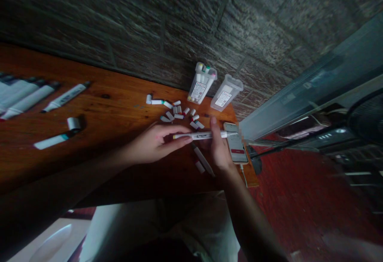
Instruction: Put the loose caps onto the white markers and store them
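A white marker (201,135) lies level between my two hands above the wooden table, with a yellow band at its left end. My left hand (155,144) pinches that end between thumb and fingers. Round the other end my right hand (220,146) is closed, and the marker's tip sticks out to the right over the phone. Below the hands another white marker (203,159) rests on the table beside a loose cap (199,166). Several white marker caps (178,116) with coloured edges are scattered just beyond my hands.
Two clear plastic boxes stand by the stone wall: one box (200,88) holds several markers, the other box (225,99) is to its right. A charging phone (237,150) lies at the table's right edge. More markers (64,97) lie at left. A fan (366,112) stands right.
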{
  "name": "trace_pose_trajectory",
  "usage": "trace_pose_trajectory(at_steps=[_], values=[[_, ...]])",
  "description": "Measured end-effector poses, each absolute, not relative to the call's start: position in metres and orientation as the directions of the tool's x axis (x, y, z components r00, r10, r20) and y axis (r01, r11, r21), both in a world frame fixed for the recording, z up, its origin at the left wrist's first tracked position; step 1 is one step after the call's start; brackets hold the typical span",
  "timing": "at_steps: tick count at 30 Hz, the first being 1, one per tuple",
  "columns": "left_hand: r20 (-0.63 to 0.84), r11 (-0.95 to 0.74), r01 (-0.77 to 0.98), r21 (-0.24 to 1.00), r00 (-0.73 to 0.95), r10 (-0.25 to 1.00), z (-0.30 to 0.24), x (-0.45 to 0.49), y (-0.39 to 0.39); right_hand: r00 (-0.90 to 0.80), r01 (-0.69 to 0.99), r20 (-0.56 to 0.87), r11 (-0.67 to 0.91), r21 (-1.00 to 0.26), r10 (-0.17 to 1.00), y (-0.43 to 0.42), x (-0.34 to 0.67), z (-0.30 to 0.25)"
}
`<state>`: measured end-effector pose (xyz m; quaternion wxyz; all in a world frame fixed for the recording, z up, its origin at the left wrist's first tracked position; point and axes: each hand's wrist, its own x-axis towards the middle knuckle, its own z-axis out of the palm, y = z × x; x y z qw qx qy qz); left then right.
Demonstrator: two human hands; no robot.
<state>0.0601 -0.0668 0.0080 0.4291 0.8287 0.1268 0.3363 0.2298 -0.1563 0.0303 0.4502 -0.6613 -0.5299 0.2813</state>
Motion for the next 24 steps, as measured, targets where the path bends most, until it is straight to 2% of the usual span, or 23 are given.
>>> trace_pose_trajectory(at_steps=[3, 8, 12, 16, 19, 24], values=[[0.382, -0.497, -0.027, 0.867, 0.676, 0.630, 0.010, 0.060, -0.065, 0.334, 0.392, 0.067, -0.074, -0.917, 0.940, -0.138, 0.232, 0.043], [0.154, -0.228, 0.057, 0.972, 0.577, 0.802, 0.018, 0.055, -0.058, 0.226, 0.416, 0.168, 0.060, -0.907, 0.960, -0.102, 0.223, 0.053], [0.044, -0.085, 0.062, 0.994, 0.490, 0.871, 0.016, 0.051, -0.053, 0.218, 0.376, 0.184, 0.092, -0.922, 0.958, -0.085, 0.211, 0.049], [-0.051, 0.015, 0.081, 0.997, 0.469, 0.882, 0.013, 0.053, -0.053, 0.217, 0.375, 0.201, 0.108, -0.921, 0.955, -0.082, 0.210, 0.041], [-0.055, -0.003, 0.121, 0.993, 0.477, 0.877, 0.016, 0.056, -0.056, 0.236, 0.358, 0.179, 0.086, -0.930, 0.955, -0.086, 0.218, 0.034], [0.149, -0.266, 0.188, 0.945, 0.478, 0.866, 0.016, 0.062, -0.059, 0.212, 0.406, 0.200, 0.100, -0.908, 0.957, -0.094, 0.226, 0.030]])
